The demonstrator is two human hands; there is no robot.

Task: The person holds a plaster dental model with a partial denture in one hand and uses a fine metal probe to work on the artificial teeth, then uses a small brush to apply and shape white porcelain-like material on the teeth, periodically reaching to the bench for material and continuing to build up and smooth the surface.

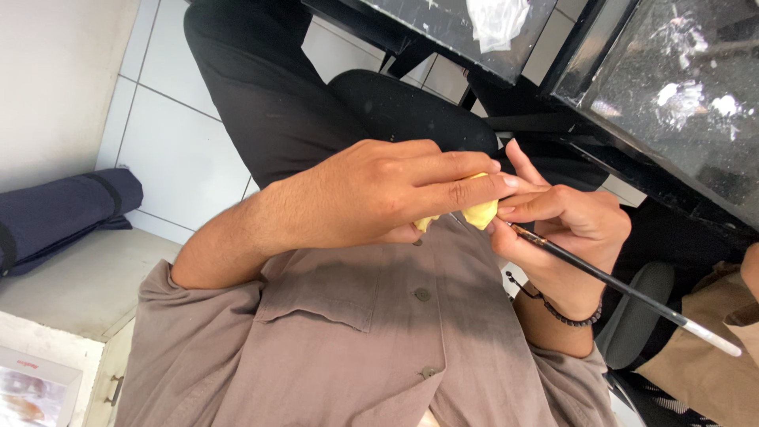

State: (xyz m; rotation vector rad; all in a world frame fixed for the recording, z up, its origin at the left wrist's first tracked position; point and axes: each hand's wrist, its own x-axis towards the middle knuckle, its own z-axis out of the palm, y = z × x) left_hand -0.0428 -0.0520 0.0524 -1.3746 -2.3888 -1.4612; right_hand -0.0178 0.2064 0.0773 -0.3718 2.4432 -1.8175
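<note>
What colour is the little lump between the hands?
Pale yellow: the lump shows best in the head view.

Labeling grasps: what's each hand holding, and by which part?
Left hand wraps a small yellow piece, mostly covering it. Right hand pinches a thin paintbrush near its working end.

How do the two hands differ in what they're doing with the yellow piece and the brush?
The left hand lies palm down over the yellow piece, fingers stretched across it; the right hand curls in a pinch around the thin black brush. The left wrist is bare; the right one wears a dark bead bracelet. Both meet at the yellow piece, above the grey shirt.
</note>
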